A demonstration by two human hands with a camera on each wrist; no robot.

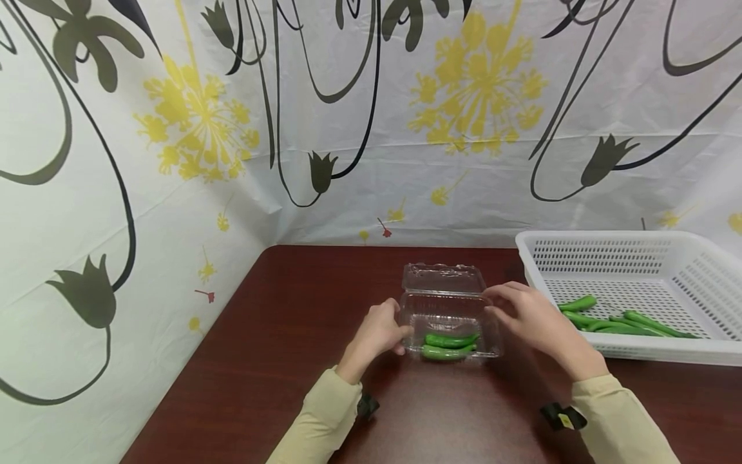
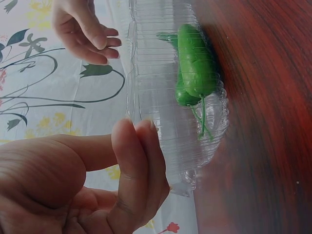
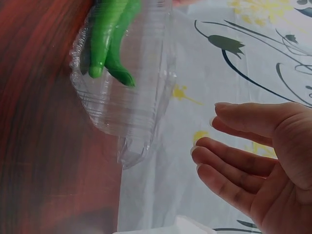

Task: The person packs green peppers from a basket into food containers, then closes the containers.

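Observation:
A clear plastic clamshell container [image 1: 452, 316] lies on the table with its lid [image 1: 443, 278] folded back, away from me. Two green peppers [image 1: 449, 347] lie side by side near its front, also visible through the plastic in the left wrist view [image 2: 195, 63]. At the container's left edge, my left hand [image 1: 377, 330] has curled fingers and thumb, seemingly pinching the rim. Bent, separated fingers show on my right hand [image 1: 530, 319], just beside the container's right edge; the right wrist view shows this hand [image 3: 258, 165] apart from the plastic, holding nothing.
A white slotted plastic basket [image 1: 608, 258] stands at the right, with several green peppers [image 1: 626, 324] near its front left corner. The dark red wooden table [image 1: 278, 335] meets a patterned cloth [image 1: 359, 212] at the back and left.

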